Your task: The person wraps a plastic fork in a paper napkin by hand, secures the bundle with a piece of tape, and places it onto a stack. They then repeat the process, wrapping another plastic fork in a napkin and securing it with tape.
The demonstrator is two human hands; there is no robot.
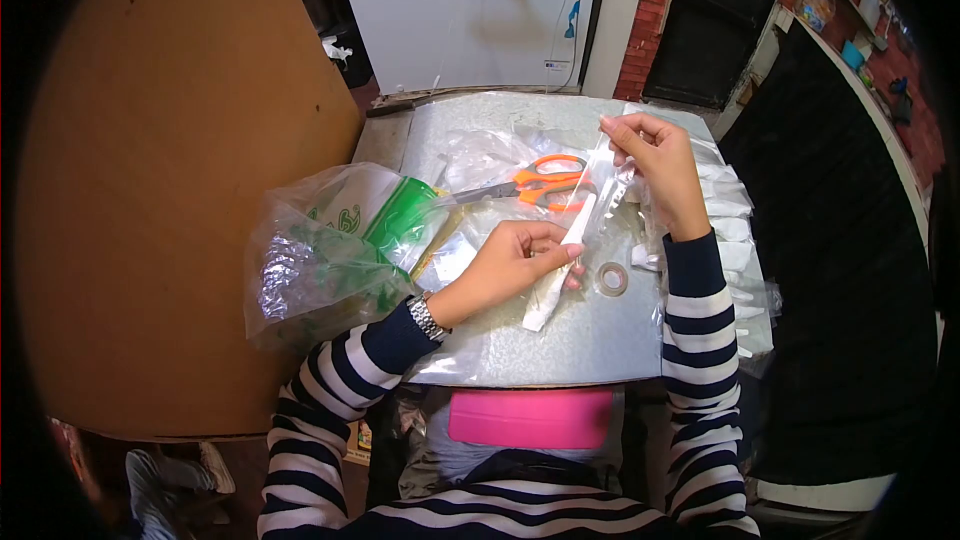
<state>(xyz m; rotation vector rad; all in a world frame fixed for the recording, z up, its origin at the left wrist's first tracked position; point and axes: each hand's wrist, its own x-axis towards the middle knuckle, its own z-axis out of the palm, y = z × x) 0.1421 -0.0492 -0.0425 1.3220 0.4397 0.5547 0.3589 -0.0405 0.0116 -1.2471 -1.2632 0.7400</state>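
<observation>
Left hand: the left hand point(515, 258) is over the middle of the surface point(625, 330), its fingers closed on a white strip point(545, 305), with the thumb on the near side.
White strip: slanted, its upper end up toward the right hand, its lower end down toward the near edge; whether that end touches the surface cannot be told.
Right hand: the right hand point(655, 148) is farther out and higher in view, thumb and fingertips pinched narrow on the top of a clear film point(598, 162).
Clear film: drawn down from the pinch toward the left hand; where it ends against the strip is hard to make out.
Scissors: the scissors point(535, 183) lie beyond the left hand, orange handles to the right, blades pointing left toward the bag.
Bag: the bag point(398, 215), clear with green print, is at the left of the surface, near the left wrist.
Tape: a tape roll point(612, 279) lies flat just right of the left hand.
Packets: white packets point(735, 230) line the right edge, beside the right forearm.
Watch: a metal watch point(427, 317) on the left wrist.
Lap: a pink thing point(530, 418) below the near edge.
Freezer: a white freezer point(460, 10) stands beyond the surface.
</observation>
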